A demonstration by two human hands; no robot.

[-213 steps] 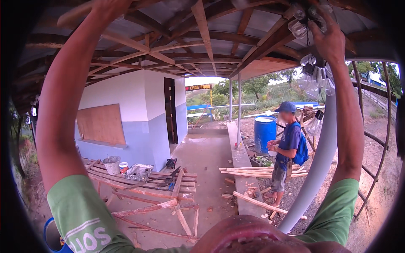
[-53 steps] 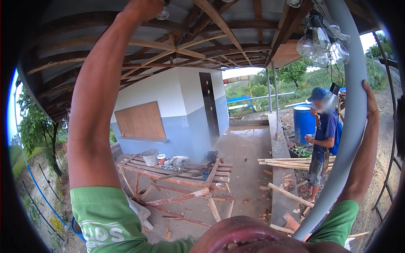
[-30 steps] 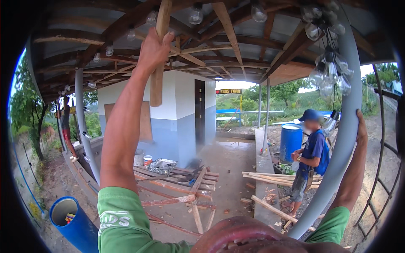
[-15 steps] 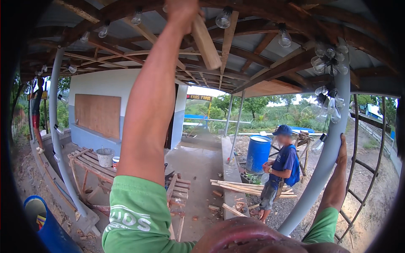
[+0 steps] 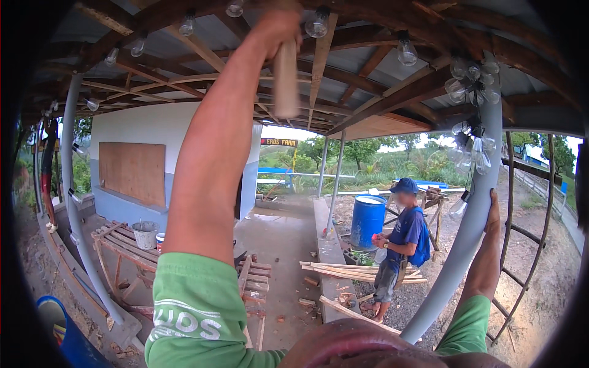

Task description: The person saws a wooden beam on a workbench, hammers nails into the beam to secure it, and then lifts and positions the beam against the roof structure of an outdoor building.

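My left hand (image 5: 276,30) is raised to the roof beams at the top of the picture, closed round a wooden handle (image 5: 286,83). The handle's lower end hangs below my fist, smeared by motion. Whatever is at its upper end is hidden or out of the picture. At the right, my right hand (image 5: 492,211) holds the side of a round grey post (image 5: 457,251), its fingers partly hidden behind it. Clear light bulbs (image 5: 469,150) hang in a cluster on that post, just above my right hand. Another bulb (image 5: 317,23) hangs from the beam beside my left fist.
A person (image 5: 402,239) in a blue cap stands below at the right, near a blue drum (image 5: 368,221) and wooden strips (image 5: 362,272). Wooden benches (image 5: 126,245) stand below left, one with a bucket (image 5: 145,234). A pole ladder (image 5: 521,233) leans beyond the post.
The wooden handle has swung from slanting down to the right to hanging nearly straight down. My left hand stays closed on it, and my right hand stays on the post. The view has shifted slightly.
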